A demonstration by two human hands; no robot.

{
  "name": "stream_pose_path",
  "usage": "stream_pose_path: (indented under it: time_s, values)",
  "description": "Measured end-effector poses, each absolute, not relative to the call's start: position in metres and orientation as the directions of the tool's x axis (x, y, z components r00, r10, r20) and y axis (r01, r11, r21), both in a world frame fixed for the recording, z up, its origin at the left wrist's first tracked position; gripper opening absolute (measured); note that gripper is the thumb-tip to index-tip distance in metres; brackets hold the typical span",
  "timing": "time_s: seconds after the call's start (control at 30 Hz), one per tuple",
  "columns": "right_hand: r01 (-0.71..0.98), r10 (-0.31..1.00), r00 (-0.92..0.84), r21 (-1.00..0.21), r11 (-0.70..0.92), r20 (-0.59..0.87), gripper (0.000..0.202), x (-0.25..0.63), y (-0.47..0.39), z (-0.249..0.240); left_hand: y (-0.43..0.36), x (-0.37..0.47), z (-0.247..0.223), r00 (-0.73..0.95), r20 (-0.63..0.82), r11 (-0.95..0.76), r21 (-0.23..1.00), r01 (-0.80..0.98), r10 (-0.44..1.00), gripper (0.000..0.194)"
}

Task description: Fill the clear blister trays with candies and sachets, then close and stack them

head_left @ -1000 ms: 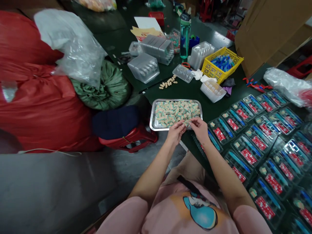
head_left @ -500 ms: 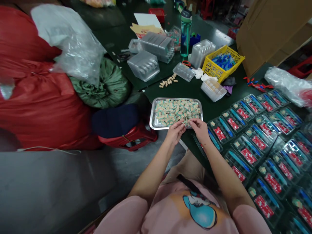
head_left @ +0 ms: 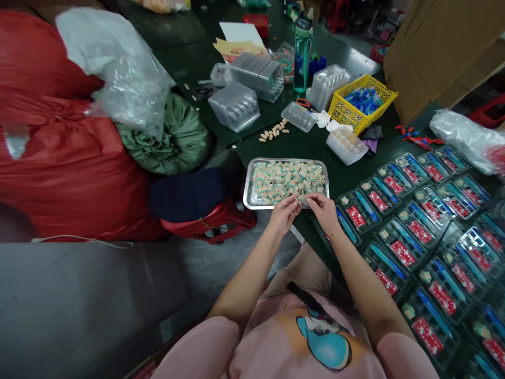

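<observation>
A shallow metal tray (head_left: pixel 246 196) lies at the table's near edge, heaped with small cream-and-green pieces (head_left: pixel 282 179) that look like folded paper packets. Over its front rim, my left hand (head_left: pixel 286 210) and my right hand (head_left: pixel 320 207) meet, fingertips closed. Between them they pinch one small cream-and-green piece (head_left: pixel 301 199); its exact kind is too small to make out. To the right of my right hand lie rows of clear blister trays (head_left: pixel 402 247), each with a blue item, a red patterned card and a small cream piece.
Behind the tray are peanuts (head_left: pixel 273 131), stacked clear plastic trays (head_left: pixel 233 107), a water bottle (head_left: pixel 302 58) and a yellow basket (head_left: pixel 365 84) of blue pieces. On the left stand a red stool (head_left: pixel 209 221) and large red sacks (head_left: pixel 71 173). A cardboard box (head_left: pixel 437 47) rises at right.
The view has shifted very slightly. Both hands stay over the tray's front rim, with the small piece still between their fingertips.
</observation>
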State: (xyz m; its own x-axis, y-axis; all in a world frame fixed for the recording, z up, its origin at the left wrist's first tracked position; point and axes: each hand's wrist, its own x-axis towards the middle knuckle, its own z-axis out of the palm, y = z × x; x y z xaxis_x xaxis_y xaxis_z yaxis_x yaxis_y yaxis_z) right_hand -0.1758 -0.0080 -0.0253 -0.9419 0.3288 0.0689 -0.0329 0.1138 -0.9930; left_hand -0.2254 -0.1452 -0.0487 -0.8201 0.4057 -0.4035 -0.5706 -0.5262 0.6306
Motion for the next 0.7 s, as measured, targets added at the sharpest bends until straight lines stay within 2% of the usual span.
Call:
stream_pose_path:
  time_s: [0.23,0.43,0.5,0.63,0.7]
  values:
    - [-0.040,0.342,-0.936,-0.993,0.114,0.077,0.024,-0.178,-0.007,-0.031,-0.146,-0.225,-0.049,-0.817,-0.386,-0.543,0.612,-0.574,0.429,0.040]
    - [-0.002,0.498,-0.846,-0.937,0.350,0.188,0.033,-0.186,0.007,-0.031,-0.146,-0.226,-0.052,-0.816,-0.391,-0.543,0.611,-0.576,0.426,0.037]
    - [-0.011,0.476,-0.853,-0.920,0.393,0.213,0.035,-0.183,0.006,-0.025,-0.146,-0.226,-0.052,-0.816,-0.392,-0.542,0.612,-0.576,0.424,0.037]
    - [-0.077,0.335,-0.917,-0.920,0.385,0.217,0.029,-0.168,-0.006,-0.014,-0.144,-0.224,-0.049,-0.820,-0.396,-0.552,0.607,-0.572,0.414,0.038]
    - [-0.092,0.316,-0.918,-0.903,0.420,0.241,0.027,-0.162,-0.012,-0.013,-0.141,-0.221,-0.046,-0.831,-0.394,-0.558,0.616,-0.556,0.393,0.037]
